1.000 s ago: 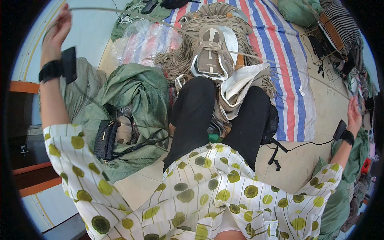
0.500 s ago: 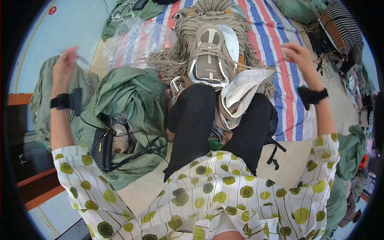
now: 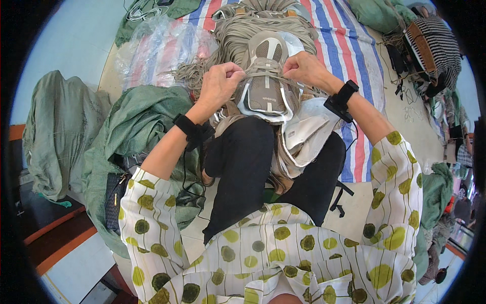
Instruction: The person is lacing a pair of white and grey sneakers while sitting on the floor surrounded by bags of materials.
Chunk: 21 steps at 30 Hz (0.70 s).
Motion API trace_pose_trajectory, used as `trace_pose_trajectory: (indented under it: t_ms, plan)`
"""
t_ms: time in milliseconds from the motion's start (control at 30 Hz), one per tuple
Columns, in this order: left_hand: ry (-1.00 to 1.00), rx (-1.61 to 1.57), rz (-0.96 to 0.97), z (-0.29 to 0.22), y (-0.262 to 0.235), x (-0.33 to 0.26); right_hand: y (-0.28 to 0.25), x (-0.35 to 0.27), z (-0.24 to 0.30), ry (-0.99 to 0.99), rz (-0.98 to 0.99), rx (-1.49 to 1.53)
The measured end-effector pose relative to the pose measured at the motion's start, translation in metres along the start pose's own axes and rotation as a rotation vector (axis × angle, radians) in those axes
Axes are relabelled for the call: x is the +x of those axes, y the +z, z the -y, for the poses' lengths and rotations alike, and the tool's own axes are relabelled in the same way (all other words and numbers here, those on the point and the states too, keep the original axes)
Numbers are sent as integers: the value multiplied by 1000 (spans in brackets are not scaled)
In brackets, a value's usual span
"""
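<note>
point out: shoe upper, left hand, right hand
shoe upper (image 3: 266, 88): head view, on the beige tongue panel between the two hands.
left hand (image 3: 218, 83): head view, on the back of the hand, fingers pinching a lace.
right hand (image 3: 305, 68): head view, on the knuckles, fingers closed on a lace.

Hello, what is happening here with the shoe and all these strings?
A seated person holds a beige shoe upper on the lap. The left hand and the right hand each pinch a beige lace at the sides of the shoe, as in lacing it. A big heap of the same laces lies ahead on a striped mat. Green sacks lie at the person's left.
</note>
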<state>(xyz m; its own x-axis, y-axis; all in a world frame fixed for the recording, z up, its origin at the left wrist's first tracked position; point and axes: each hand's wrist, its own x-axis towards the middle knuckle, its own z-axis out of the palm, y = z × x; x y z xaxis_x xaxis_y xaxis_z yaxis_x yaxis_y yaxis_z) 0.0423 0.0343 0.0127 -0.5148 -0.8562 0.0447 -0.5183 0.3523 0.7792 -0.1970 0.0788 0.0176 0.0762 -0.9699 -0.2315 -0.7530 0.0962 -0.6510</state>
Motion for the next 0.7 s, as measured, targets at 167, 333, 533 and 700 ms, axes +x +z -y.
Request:
trace_pose_trajectory:
  t_ms: [167,333,533,700]
  plan:
    - [-45,82,-56,4,3,-2,15,3,21,-85,-141,-540]
    - [206,362,-113,8,10,-5,30,8,6,-148,-204,-406]
    - [148,392,-80,9,17,-1,27,-3,20,-163,-285,-334]
    - [126,429,-90,4,21,5,40,3,34,-336,-315,-290]
